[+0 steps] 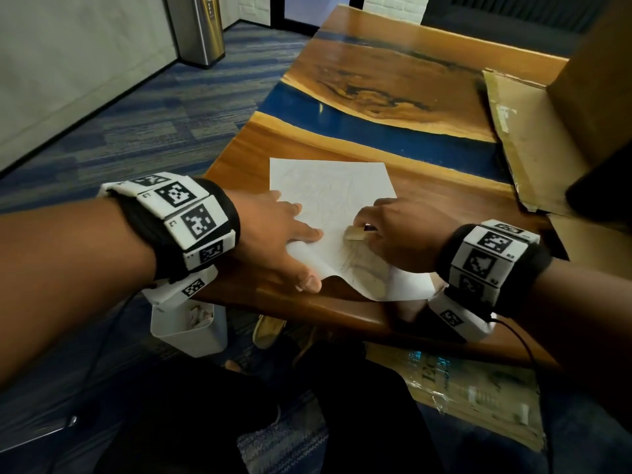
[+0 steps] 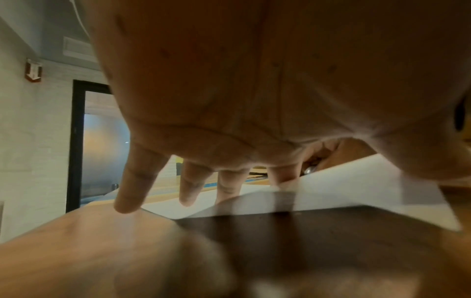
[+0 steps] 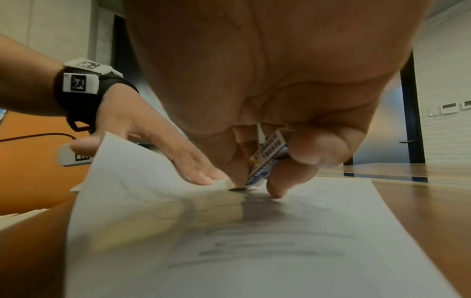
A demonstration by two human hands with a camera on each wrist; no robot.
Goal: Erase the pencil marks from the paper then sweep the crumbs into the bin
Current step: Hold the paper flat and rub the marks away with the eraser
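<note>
A white sheet of paper (image 1: 337, 200) with grey pencil marks (image 1: 355, 265) lies on the wooden table (image 1: 427, 196), its near left corner curling up. My left hand (image 1: 287, 230) lies flat with straight fingers on the paper's left edge; in the left wrist view its fingers (image 2: 132, 185) spread over the paper (image 2: 356, 193). My right hand (image 1: 393, 230) pinches a white eraser (image 1: 357, 233) in a blue-printed sleeve and presses its tip on the paper. In the right wrist view the eraser (image 3: 267, 159) stands between thumb and fingers above smudged pencil marks (image 3: 254, 242).
A small white bin (image 1: 189, 325) with scraps stands on the floor below the table's near left corner. Open cardboard boxes (image 1: 533, 131) crowd the table's right side. A steel trash can (image 1: 200, 29) stands far left. Flattened cardboard (image 1: 472, 388) lies under the table.
</note>
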